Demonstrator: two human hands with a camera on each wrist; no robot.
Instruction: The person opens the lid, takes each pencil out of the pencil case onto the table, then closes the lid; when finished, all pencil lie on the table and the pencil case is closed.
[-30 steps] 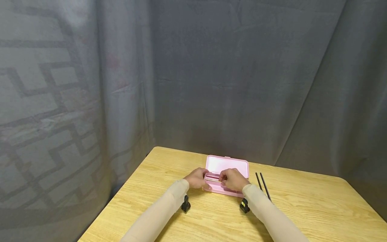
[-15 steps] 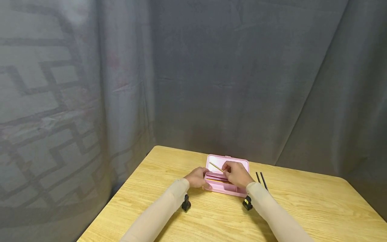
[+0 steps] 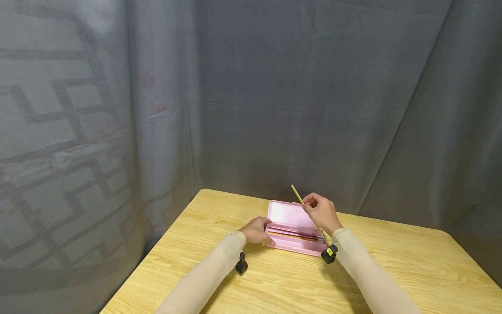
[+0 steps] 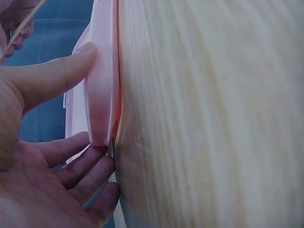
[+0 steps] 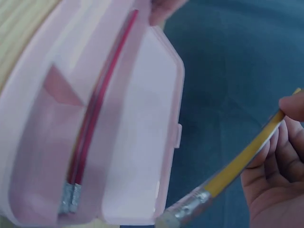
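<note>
Above the open pink case (image 3: 294, 229) steadied by the left hand's (image 3: 256, 230) relaxed fingers, the right hand (image 3: 321, 212) pinches a yellow pencil (image 3: 296, 194).

- One pink pencil case (image 3: 295, 226), lid open, on one wooden bench (image 3: 392, 270).
- One yellow pencil (image 3: 298, 196) with an eraser end, raised above the case.
- Two red pencils (image 5: 95, 123) lying side by side inside the case.
- Two hands: the left hand (image 3: 256, 230) and the right hand (image 3: 322, 211).
</note>
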